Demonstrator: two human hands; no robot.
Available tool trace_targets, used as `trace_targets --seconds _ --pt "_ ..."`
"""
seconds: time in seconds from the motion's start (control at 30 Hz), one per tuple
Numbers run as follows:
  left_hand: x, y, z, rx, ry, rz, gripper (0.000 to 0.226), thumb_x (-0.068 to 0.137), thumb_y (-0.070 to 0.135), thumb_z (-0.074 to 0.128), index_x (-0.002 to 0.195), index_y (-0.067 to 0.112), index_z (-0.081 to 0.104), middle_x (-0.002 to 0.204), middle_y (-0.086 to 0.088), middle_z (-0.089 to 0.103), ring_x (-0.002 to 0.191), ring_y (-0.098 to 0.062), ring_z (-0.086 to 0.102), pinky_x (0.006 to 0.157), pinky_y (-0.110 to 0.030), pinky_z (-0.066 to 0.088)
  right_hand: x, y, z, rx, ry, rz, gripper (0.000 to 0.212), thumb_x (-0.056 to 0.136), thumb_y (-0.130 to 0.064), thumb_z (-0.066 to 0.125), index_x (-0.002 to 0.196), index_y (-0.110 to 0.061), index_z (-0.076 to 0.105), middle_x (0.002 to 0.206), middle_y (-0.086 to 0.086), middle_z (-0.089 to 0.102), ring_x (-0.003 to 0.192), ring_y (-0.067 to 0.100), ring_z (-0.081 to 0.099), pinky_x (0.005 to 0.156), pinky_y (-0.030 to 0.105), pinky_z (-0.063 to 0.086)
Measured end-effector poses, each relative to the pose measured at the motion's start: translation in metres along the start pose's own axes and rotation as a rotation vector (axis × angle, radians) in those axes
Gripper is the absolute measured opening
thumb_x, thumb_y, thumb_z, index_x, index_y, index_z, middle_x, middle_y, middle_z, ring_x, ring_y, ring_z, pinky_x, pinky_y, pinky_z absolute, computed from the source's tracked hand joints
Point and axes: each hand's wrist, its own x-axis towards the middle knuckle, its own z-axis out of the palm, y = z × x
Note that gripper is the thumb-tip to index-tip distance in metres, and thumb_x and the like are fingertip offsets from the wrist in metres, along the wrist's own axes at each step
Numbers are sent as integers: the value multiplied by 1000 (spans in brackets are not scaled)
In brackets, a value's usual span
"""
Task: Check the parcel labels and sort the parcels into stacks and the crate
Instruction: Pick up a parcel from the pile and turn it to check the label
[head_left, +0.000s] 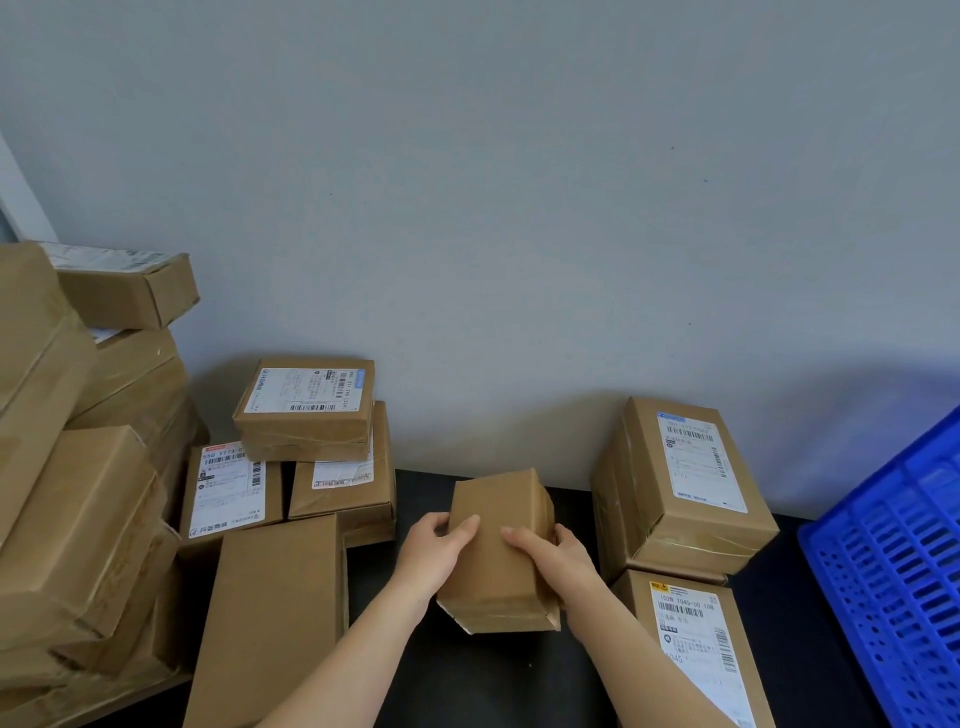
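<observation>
The left grip (436, 553) and right grip (558, 561) each curl round a plain brown parcel (496, 545), held over the dark surface (493, 675); a left stack (306, 410) and a right stack (680, 483) of labelled boxes flank it; the blue crate (893, 571) sits far right.

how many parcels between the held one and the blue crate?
2: far parcel by the wall, near parcel in front, both label up. A third may hide under the far one.

The black tabletop (493, 686) bears a pile of cardboard parcels (78, 519) at left, a plain carton (270, 613) beside it, labelled parcels (696, 644) at right, a blue crate (893, 571) beyond them.
</observation>
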Motion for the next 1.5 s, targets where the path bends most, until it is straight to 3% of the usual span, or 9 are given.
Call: trace_targets --seconds 0.2,0.3,0.53,0.93,1.5 --pt "2 1 -4 100 -55 -24 63 83 40 69 135 20 40 123 0 49 103 -15 48 88 -33 43 4 7 0 53 -42 93 81 85 -34 68 149 -17 22 135 9 46 115 26 50 102 43 43" --pt "5 -1 -4 235 -74 -32 70 81 40 71 137 19 34 134 -3 47 117 -20 50 94 -35 45 4 11 3 24 -52 124 74 89 -30 64 149 -16 24 138 9 45 120 27 49 103 42 43" --pt "12 -1 -1 422 -151 -48 77 81 44 69 141 17 29 136 -5 46 119 -22 51 96 -36 49 7 19 11 -116 -48 107 70 88 -41 63 143 -12 31 133 8 50 116 23 52 97 35 46" --pt "24 2 1 344 -194 -183 80 81 33 73 145 18 28 139 -5 46 123 -26 49 93 -42 51 20 16 13 -247 -40 150 64 89 -40 61 140 -13 33 134 8 49 120 24 51 103 38 43" --pt "23 1 0 326 -195 -185 83 81 33 72 148 19 24 142 -6 42 124 -25 48 94 -41 50 19 13 12 -207 -28 184 62 90 -37 60 141 -13 34 134 8 48 120 24 50 98 36 42"
